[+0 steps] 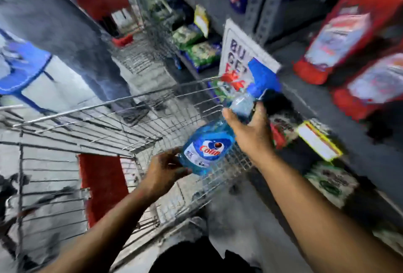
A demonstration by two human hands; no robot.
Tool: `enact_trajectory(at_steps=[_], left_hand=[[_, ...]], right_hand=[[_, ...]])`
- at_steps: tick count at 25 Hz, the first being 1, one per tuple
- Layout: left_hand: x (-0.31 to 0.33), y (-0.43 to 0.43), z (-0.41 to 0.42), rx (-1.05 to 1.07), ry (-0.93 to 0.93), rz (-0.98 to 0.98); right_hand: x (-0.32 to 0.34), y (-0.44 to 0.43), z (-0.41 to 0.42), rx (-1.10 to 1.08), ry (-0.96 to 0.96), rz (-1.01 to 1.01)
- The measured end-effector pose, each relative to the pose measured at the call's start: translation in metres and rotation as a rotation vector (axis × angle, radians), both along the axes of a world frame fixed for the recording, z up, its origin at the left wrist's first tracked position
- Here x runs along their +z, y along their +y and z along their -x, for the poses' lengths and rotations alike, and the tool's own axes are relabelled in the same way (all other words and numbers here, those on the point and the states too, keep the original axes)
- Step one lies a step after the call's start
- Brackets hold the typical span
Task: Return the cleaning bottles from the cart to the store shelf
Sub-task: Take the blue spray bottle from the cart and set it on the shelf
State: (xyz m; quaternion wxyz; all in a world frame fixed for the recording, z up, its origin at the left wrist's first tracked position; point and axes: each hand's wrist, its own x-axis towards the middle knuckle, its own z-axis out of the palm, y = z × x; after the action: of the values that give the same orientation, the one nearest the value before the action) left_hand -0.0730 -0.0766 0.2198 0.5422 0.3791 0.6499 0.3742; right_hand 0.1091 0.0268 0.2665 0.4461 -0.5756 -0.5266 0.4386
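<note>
Bottle [209, 144] of blue cleaning liquid, clear plastic with a blue trigger sprayer [262, 80] on top, hangs tilted in the air above the right front corner of the wire cart [91, 124], its sprayer end leaning toward the shelf [327, 89]. Motion blur smears most of the head view: the red bottles [349, 39] on the shelf show only as colour and rough shape, and the white sign [239, 54] is partly hidden behind the sprayer, so only a few letters read. Packets on the lower shelves are too blurred to name. A second person's legs [104, 59] stand beyond the cart, cut off above.

Both forearms reach forward from the bottom edge. The left hand [163, 170] cups the bottle's base, its grip closed around the bottom edge with fingers under it. The right hand [250, 128] has its grip wrapped around the narrow neck just below the sprayer, thumb on the near side. A red flap [102, 185] lies inside the cart's metal grid.
</note>
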Motion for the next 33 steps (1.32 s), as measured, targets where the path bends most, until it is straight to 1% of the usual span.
enact_trajectory(at_steps=[2,4,6,12,16,19,22,27,29,30,33], left_hand=[[0.02,-0.003,-0.03,-0.089,0.023,-0.071],[0.035,-0.004,-0.069,-0.183,0.004,-0.109],[0.047,-0.002,-0.114,-0.285,0.027,-0.155],[0.065,0.025,-0.248,-0.581,0.216,-0.39],[0.077,0.057,-0.321,-0.683,0.338,-0.605],[0.083,0.079,-0.362,-0.748,0.459,-0.706],[0.084,0.1,-0.39,-0.855,0.606,-0.74],[0.071,0.12,-0.405,-0.976,0.704,-0.782],[0.073,0.127,-0.402,-1.008,0.687,-0.803],[0.072,0.131,-0.399,-1.001,0.614,-0.799],[0.07,0.133,-0.386,-0.975,0.192,-0.677]], right_hand=[[0.034,-0.022,-0.036,-0.024,-0.004,-0.086],[0.064,-0.046,-0.081,-0.045,-0.049,-0.144],[0.086,-0.069,-0.128,-0.111,-0.089,-0.197],[0.13,-0.113,-0.244,-0.376,-0.202,-0.232],[0.156,-0.115,-0.29,-0.543,-0.321,-0.295],[0.163,-0.105,-0.309,-0.613,-0.393,-0.331],[0.159,-0.092,-0.323,-0.657,-0.449,-0.33],[0.134,-0.077,-0.334,-0.711,-0.462,-0.244],[0.128,-0.073,-0.332,-0.708,-0.47,-0.256],[0.125,-0.072,-0.33,-0.697,-0.458,-0.258],[0.105,-0.08,-0.323,-0.66,-0.367,-0.19]])
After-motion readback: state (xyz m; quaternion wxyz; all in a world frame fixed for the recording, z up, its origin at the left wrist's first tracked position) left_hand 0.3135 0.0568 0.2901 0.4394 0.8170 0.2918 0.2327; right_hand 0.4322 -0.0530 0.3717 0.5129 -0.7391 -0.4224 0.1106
